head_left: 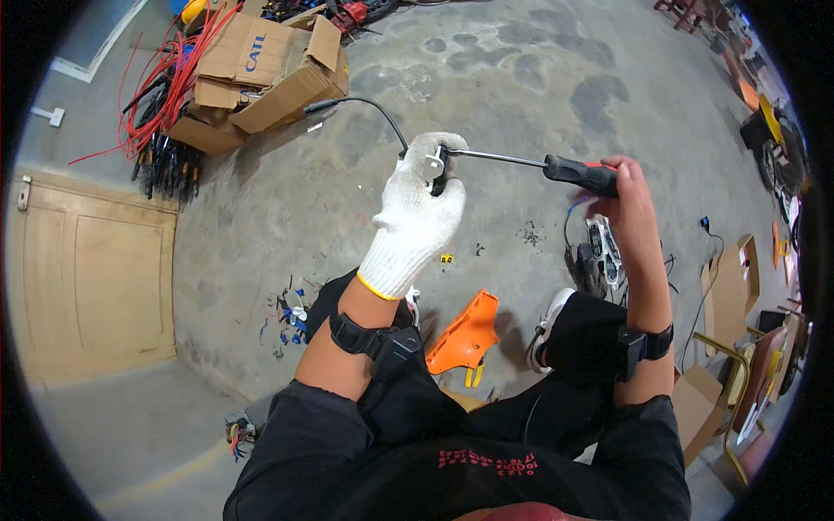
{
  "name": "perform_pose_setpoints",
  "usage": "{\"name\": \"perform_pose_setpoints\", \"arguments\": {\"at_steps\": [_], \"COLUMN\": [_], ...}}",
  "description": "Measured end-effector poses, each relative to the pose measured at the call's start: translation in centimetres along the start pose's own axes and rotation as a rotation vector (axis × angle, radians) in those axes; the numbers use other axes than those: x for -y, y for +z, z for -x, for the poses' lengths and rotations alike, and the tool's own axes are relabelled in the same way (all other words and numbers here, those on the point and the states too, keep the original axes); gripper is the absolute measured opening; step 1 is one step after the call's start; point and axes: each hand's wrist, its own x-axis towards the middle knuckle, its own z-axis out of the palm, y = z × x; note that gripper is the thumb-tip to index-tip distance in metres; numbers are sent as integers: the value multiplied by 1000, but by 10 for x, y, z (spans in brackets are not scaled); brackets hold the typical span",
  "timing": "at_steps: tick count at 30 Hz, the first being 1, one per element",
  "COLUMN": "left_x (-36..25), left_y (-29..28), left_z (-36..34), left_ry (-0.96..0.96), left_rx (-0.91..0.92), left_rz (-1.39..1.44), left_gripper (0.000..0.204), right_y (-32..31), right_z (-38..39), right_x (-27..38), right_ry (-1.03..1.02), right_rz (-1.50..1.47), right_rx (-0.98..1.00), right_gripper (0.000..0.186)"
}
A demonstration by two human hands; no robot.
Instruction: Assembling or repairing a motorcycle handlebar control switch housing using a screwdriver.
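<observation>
My left hand (423, 204), in a white knit glove with a yellow cuff edge, is closed around a small black and white part (440, 171). A black cable (373, 102) with a dark plug at its end runs out from this hand toward the upper left. My bare right hand (627, 195) grips the black and red handle of a screwdriver (578, 174). The screwdriver's shaft lies nearly level and points left, its tip at the part in my left hand. Whether the tip sits in a screw is too small to tell.
An orange plastic shell (466, 334) lies on the concrete floor between my feet. Wire scraps (294, 314) are at the left, a white and grey assembly (602, 252) at the right. Cardboard boxes (261, 65) and red cables (178, 74) stand upper left; a flattened carton (728, 286) lies right.
</observation>
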Motion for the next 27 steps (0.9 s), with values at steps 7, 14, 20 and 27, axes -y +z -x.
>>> {"name": "perform_pose_setpoints", "arguments": {"at_steps": [7,14,20,27], "left_x": [-14,-8,-3,-9], "left_y": [-3,-2,-5,3], "left_z": [5,14,24,27], "left_ry": [-120,-91,-31,34], "left_rx": [-29,-13,-47,-69], "left_rz": [267,59,169,109], "left_gripper": [38,38,39,38], "right_y": [5,9,24,-3], "right_z": [2,13,23,32], "right_x": [9,13,12,11], "right_ry": [-305,42,-429,-31], "right_rz": [-318,-19,-243,97], "right_rx": [-4,-211,-246,-154], "right_gripper": [36,40,30,33]}}
